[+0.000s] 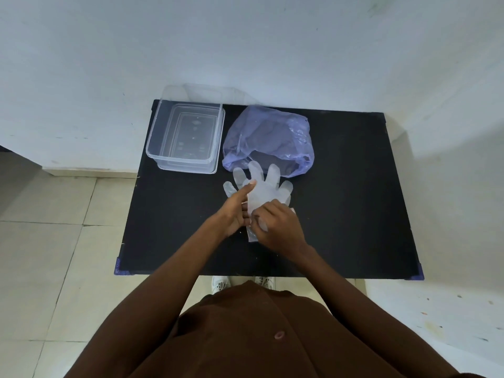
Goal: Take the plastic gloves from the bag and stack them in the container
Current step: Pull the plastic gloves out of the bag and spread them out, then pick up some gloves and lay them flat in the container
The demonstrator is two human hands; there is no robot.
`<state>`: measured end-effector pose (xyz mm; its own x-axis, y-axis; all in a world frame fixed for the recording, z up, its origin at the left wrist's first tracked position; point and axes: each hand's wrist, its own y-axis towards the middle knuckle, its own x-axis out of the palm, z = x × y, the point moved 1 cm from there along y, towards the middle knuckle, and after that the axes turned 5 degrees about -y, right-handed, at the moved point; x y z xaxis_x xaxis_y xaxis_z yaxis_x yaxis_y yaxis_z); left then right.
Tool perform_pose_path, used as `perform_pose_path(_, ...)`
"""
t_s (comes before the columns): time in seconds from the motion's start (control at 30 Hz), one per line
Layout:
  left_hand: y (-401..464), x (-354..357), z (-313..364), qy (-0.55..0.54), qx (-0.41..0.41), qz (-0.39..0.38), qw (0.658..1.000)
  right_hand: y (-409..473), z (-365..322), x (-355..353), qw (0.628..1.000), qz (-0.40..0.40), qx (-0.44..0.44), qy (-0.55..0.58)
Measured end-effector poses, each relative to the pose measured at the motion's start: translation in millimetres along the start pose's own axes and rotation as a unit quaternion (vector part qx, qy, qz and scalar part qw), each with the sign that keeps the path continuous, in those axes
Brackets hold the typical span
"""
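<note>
A clear plastic glove [261, 188] lies flat on the black table [354, 200], fingers pointing toward the purple bag [268, 137] just behind it. My left hand [236, 211] rests on the glove's left side, its index finger stretched across the palm area. My right hand [278, 227] is closed around the glove's cuff end near me. The bag's mouth faces me, and what it holds shows only dimly through the plastic. An empty clear rectangular container [188, 137] stands at the table's far left corner.
The small table stands against a white wall, with tiled floor to the left and in front. My shoes [221, 285] show below the near edge. The right half of the table holds nothing.
</note>
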<state>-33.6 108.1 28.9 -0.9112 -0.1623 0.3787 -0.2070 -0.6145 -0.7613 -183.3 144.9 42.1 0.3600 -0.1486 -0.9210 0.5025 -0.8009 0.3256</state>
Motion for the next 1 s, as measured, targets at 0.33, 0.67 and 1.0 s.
perform_pose_path(0.33,-7,8,29,-0.173,0.091,-0.027,0.980,-11,5,-12,0.971,0.080,0.195,0.114)
perform_pose_path(0.67,-17,-6,22,-0.298,0.127,-0.047,0.945,-3,11,-13,0.742,0.065,0.457,0.486)
perform_pose_path(1.0,-21,-15,-7,-0.094,0.153,0.021,0.984,12,18,-16,0.622,0.067,0.498,0.600)
